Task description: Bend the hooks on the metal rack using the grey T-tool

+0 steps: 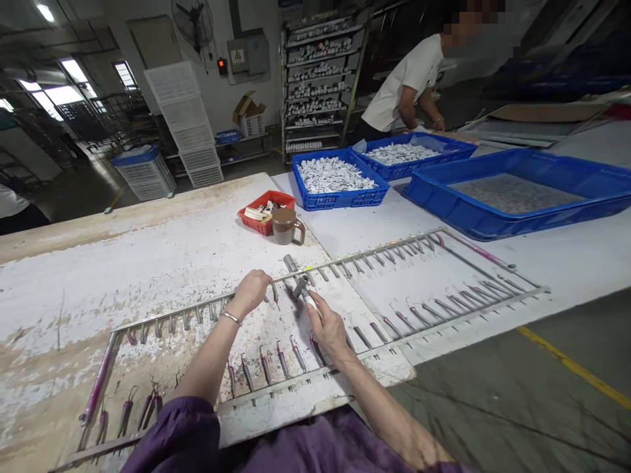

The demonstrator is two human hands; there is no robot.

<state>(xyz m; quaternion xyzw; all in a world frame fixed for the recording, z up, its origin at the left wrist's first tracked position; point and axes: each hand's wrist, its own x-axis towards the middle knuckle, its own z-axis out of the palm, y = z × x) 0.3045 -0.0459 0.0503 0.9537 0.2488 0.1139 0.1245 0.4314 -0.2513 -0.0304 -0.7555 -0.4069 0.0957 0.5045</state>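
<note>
A long metal frame [409, 335] lies across the table, with rows of small hooked metal prongs along both rails, some coated pink-purple. My right hand [329, 327] is closed round the pale handle of a hammer [300, 286], whose grey head is over the frame near its far rail. At that far rail, left of the hammer, my left hand [251, 293] has its fingers pinched together beside a dangling hook [275, 297]; what they grip is hidden. A short metal cylinder [290, 263] rests by the far rail, just beyond the hammer head.
Beyond the frame stand a brown-lidded mug [284, 226] and a red basket [256, 223] of scraps. Blue trays [340, 200] with small white pieces sit farther back, near a larger blue tray [473, 220]. A co-worker [404, 85] leans over the table behind them.
</note>
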